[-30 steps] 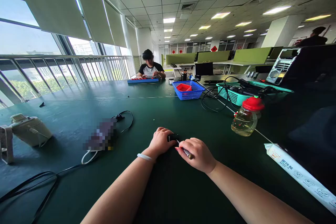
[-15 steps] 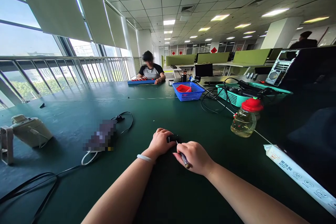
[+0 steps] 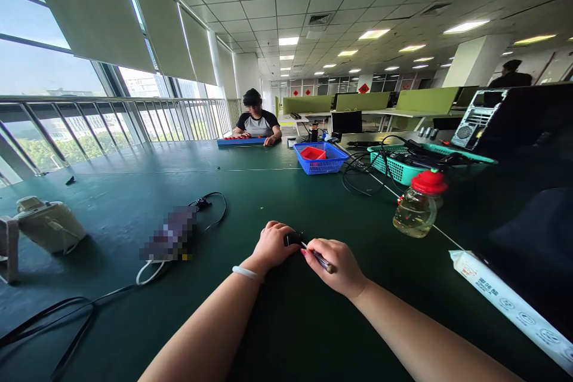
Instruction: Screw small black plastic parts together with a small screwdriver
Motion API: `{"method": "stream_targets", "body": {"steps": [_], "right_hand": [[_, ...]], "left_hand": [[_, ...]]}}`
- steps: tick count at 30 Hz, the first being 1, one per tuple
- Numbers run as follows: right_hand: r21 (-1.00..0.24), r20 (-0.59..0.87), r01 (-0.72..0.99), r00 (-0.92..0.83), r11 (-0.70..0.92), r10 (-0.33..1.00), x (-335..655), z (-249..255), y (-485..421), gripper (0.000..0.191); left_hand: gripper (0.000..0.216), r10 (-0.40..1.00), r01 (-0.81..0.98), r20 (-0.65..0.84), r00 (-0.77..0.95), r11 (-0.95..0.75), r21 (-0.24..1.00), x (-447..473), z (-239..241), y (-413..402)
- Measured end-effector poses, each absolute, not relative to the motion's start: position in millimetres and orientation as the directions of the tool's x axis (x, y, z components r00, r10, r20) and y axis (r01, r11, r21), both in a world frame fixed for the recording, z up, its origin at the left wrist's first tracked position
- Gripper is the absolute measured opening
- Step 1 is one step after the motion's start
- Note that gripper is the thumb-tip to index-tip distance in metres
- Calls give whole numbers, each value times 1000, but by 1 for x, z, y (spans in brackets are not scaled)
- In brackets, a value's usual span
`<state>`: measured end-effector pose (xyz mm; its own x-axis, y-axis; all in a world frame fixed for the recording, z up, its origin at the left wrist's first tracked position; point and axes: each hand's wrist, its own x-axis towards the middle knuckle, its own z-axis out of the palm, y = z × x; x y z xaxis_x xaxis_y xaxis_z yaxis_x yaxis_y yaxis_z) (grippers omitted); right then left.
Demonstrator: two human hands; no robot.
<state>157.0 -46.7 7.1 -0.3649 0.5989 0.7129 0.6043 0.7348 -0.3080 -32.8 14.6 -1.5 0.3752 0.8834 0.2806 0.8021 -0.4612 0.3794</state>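
holding black object and slim tool

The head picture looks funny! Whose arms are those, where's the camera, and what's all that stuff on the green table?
There's no robot here, just a person with two bare hands. The camera sits on their head, looking forward and down, so you see roughly what they see.

The left hand holds a small black object near the dark green tabletop. The right hand grips a slim, dark-handled tool pointing toward it.

Farther right stand a clear bottle with a red lid and a long, pale, printed packet. Ahead is a blue plastic basket, and beyond, another person sits at the table.
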Motion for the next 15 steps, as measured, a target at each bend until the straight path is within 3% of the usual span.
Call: {"method": "stream_targets", "body": {"steps": [6,15], "right_hand": [[-185,723,631,-432,754,539,158,6,-47,29],[-123,739,629,-458,767,494,160,6,-47,29]], "left_hand": [[29,878,805,288,383,-470,363,-32,-3,16],[30,883,819,275,381,-460,343,-31,-3,16]]}}
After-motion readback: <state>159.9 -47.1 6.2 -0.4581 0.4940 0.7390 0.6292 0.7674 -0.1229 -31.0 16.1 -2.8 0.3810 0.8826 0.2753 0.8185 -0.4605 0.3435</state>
